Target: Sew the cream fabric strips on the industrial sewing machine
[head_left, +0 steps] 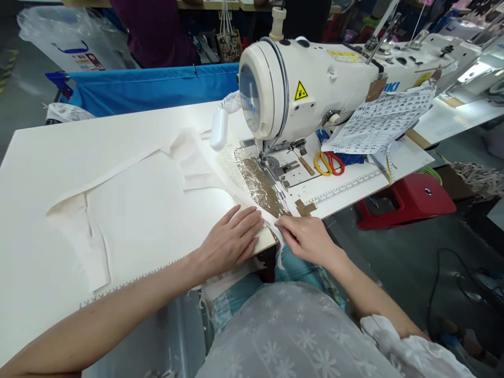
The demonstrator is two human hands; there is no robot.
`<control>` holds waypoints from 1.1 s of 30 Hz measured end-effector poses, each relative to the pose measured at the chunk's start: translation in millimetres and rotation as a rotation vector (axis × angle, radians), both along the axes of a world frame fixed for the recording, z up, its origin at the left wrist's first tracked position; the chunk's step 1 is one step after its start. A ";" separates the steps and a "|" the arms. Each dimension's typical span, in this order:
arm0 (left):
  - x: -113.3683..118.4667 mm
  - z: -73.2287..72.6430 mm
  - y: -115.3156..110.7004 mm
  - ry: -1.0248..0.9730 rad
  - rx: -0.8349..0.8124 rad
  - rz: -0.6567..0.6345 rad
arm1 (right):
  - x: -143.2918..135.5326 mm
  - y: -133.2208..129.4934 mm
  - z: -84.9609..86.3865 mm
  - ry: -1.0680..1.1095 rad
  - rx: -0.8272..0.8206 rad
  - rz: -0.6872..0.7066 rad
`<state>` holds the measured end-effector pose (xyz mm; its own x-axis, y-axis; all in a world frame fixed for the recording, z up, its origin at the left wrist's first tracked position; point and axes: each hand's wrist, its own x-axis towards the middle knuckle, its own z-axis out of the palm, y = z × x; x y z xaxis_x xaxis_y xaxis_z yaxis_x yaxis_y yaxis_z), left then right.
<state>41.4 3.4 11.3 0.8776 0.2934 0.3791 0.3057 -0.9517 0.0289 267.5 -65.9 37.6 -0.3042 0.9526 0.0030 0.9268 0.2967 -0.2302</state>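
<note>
A pale, nearly white garment piece [197, 170] lies across the white table, its narrow strips running from the far left to the front edge. My left hand [235, 233] rests flat on its near end, fingers stretched out and side by side. Just to the right, my right hand [305, 237] pinches the tail of the strip, which hangs a little over the table edge. Behind both hands stands a white sewing machine [315, 79]; its needle area [264, 152] is a short way beyond my fingers, and the fabric lies left of it.
Red-and-yellow-handled scissors [328, 163] lie by the machine bed, below a printed paper sheet [378, 121]. Ruler tape [346, 186] runs along the right front. A red stool [409, 202] stands right of the table, a blue cloth bin [157, 88] behind it. Another person [157, 31] sits beyond.
</note>
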 end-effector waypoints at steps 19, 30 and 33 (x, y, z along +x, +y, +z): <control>0.7 -7.3 -2.2 0.012 0.014 -0.025 | -17.9 14.5 -14.8 0.124 0.080 -0.092; 1.6 -6.9 -3.9 0.017 0.046 -0.014 | -1.6 -6.3 0.3 0.042 0.020 -0.047; 1.8 -5.6 -5.2 0.038 0.037 -0.017 | -1.1 -8.2 -4.1 0.101 0.037 -0.085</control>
